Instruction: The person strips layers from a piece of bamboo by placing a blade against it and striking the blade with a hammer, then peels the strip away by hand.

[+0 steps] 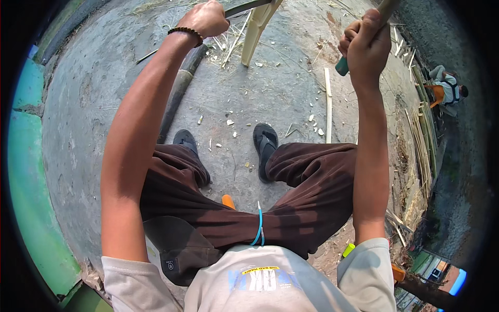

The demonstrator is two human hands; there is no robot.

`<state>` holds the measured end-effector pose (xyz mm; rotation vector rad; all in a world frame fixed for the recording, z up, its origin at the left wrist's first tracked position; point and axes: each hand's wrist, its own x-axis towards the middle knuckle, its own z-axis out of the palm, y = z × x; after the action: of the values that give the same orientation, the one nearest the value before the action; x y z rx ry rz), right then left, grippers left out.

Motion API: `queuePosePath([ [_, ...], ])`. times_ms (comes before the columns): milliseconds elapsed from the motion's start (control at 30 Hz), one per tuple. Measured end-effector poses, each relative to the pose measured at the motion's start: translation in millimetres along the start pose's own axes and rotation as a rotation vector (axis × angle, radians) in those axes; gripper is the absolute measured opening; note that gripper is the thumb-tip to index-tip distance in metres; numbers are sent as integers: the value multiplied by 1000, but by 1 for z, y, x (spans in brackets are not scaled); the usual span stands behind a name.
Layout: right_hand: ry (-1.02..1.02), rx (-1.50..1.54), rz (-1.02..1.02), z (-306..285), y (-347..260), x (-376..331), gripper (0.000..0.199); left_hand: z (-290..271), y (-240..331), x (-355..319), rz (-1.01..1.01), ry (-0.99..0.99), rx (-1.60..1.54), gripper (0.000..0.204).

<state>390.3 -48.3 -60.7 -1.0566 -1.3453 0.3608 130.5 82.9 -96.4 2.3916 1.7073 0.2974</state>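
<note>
My left hand (205, 20), with a dark beaded bracelet at the wrist, is closed at the top of the view. A dark, slightly curved strip (248, 7) runs out of its fist to the right; whether it is a blade or a bamboo strip I cannot tell. The strip reaches a pale, narrow upright piece (253, 39), whose upper end is cut off. At upper right my right hand (368, 47) wraps round a brownish handle (388, 9) with a green butt end (342, 66). The handle's far end is out of view.
A dark bamboo pole (179, 91) lies left of my feet. One pale bamboo strip (328, 104) lies on the concrete ground (234, 109) among scattered chips. Long bamboo strips (423, 140) are piled at right, near a seated person (449, 91). A green wall (34, 192) stands at left.
</note>
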Motion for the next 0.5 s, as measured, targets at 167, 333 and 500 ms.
queuePosePath([
  [167,-413,-356,578,21,71,-20,39,17,-17,6,62,56,50,29],
  [333,-192,90,504,13,8,-13,34,4,-13,-1,-19,-22,-19,28],
  [500,45,131,89,22,-26,-2,35,6,-24,6,-28,-19,-30,25],
])
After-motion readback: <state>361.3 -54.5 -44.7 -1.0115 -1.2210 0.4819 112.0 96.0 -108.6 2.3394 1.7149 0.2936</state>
